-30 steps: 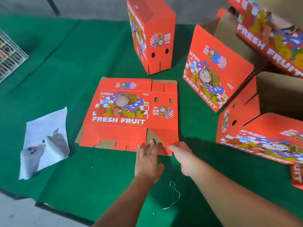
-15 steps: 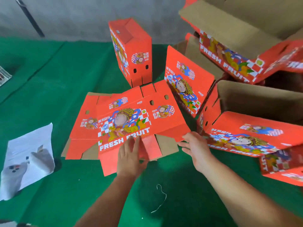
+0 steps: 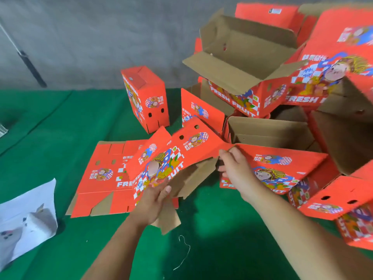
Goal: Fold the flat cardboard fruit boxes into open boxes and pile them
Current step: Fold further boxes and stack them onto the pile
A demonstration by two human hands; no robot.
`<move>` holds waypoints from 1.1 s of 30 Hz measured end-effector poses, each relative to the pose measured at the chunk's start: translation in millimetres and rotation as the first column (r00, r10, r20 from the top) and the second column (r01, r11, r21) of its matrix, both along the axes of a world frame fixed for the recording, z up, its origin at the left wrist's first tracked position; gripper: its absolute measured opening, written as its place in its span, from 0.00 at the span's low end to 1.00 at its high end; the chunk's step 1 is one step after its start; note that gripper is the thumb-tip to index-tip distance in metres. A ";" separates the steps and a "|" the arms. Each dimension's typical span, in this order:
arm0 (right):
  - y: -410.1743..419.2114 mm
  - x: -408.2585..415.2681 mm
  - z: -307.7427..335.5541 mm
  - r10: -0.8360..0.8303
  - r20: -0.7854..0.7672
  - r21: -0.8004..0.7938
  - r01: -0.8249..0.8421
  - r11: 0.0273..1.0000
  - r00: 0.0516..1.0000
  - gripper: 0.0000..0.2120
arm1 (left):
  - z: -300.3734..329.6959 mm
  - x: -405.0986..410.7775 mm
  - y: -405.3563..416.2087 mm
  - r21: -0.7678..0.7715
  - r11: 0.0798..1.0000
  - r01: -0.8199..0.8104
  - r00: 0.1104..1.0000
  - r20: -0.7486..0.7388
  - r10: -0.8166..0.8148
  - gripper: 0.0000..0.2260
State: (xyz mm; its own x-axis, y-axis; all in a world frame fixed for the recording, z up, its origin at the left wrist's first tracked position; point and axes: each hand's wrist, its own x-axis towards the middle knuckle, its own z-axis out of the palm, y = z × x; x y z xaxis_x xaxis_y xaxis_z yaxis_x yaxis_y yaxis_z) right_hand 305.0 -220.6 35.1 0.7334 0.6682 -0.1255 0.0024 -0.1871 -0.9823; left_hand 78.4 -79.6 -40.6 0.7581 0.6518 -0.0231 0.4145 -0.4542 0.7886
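A flat red "FRESH FRUIT" box (image 3: 177, 154) is lifted off the green mat and tilted, its brown underside flaps hanging open. My left hand (image 3: 153, 203) grips its near lower edge, thumb on the brown inside. My right hand (image 3: 234, 168) pinches its right corner flap. Another flat red box (image 3: 101, 174) lies on the mat beneath and to the left. A pile of folded open boxes (image 3: 252, 63) rises at the right, with one open box (image 3: 268, 132) just behind my right hand.
A closed red box (image 3: 147, 98) stands upright at the back centre. A white sheet of paper (image 3: 26, 219) lies at the left on the green mat (image 3: 50, 128). A thin white thread (image 3: 184, 251) lies near me. A grey wall runs behind.
Both hands have raised the top flat box off the one below and tilted it up to the right. Its bottom flaps now hang open. The camera has tipped up toward the pile.
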 end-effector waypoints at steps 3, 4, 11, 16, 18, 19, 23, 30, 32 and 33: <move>-13.3 -2.4 -1.1 0.097 0.058 -0.001 -0.097 0.995 0.994 0.15 | 30.5 2.5 -10.4 -0.216 0.972 -0.094 0.974 0.184 0.135 0.17; -17.5 -3.7 -3.3 0.143 0.071 -0.028 -0.141 0.990 0.987 0.18 | 37.6 5.9 -14.6 -0.287 0.950 -0.120 0.947 0.254 0.196 0.16; -28.3 -15.6 -13.0 0.042 0.307 -0.183 0.016 0.983 0.951 0.24 | 29.6 41.1 -51.1 -0.262 0.932 -0.252 0.868 0.364 0.337 0.11; -33.4 -15.9 7.7 -0.109 0.056 0.064 0.105 0.992 0.993 0.25 | 7.0 51.1 -101.5 0.032 0.963 -0.268 0.880 0.415 0.231 0.24; -35.6 -20.2 5.8 0.063 -0.095 -0.001 -0.063 0.998 0.993 0.20 | 6.3 56.9 -124.5 -0.057 0.953 -0.297 0.852 0.436 0.291 0.22; -35.9 -23.3 1.6 0.136 -0.070 -0.040 -0.139 0.990 0.988 0.18 | 10.5 62.2 -131.6 -0.100 0.953 -0.286 0.841 0.452 0.299 0.21; -43.1 -25.7 -23.6 0.221 0.269 -0.282 -0.142 0.949 0.938 0.35 | 38.1 77.4 -124.4 -0.165 0.955 -0.246 0.785 0.544 0.296 0.18; -49.8 1.0 -27.9 0.116 0.453 -0.346 0.055 0.936 0.884 0.23 | 56.8 85.2 -97.0 -0.584 0.756 -0.296 0.557 0.537 0.633 0.10; -45.1 0.3 -21.3 0.077 0.537 -0.275 0.087 0.957 0.840 0.22 | 65.8 90.5 -94.1 -0.656 0.709 -0.257 0.513 0.530 0.676 0.07; -44.1 2.3 -16.1 0.036 0.584 -0.225 0.120 0.967 0.811 0.21 | 70.9 90.7 -89.9 -0.667 0.700 -0.255 0.494 0.533 0.687 0.07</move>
State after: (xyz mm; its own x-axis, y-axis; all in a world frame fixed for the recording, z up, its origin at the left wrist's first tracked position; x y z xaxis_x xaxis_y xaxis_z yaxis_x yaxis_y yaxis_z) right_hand 307.3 -264.8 19.0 0.7468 0.6404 0.1794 0.5417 -0.4293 -0.7227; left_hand 169.1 -169.5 30.3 0.2275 0.9728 -0.0426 -0.3352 0.1193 0.9346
